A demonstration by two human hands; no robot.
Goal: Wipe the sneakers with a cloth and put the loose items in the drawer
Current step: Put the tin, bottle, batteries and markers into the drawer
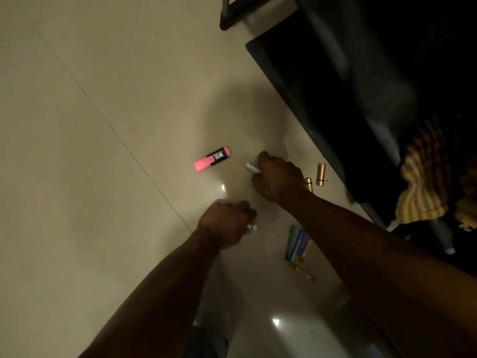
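1. Looking down from the head view, both arms reach over a pale tiled floor (90, 177) strewn with small items.
2. The right hand (277, 178) is curled, knuckles up, gripping a small white object (251, 167) whose end sticks out past the fingers; what the object is cannot be told.
3. The left hand (227, 223) is also curled closed around a small white item (251, 226), only a tip of which shows beneath the fingers.
4. A pink highlighter (212, 159) with a black label lies on the floor, apart from both hands, to the left of the right hand.
5. Two gold batteries lie near the right wrist: one battery (320, 174) in full view, the other battery (308, 184) partly hidden by the arm.
6. A bundle of pens (296, 244) in teal and blue lies under the right forearm, with a yellow-capped tube (302, 272) just below it.
7. A dark open drawer (296, 81) sits at the upper right; its inside is too dark to see any contents.
8. A yellow striped cloth (423, 177) lies bunched at the right edge, over the dark furniture.
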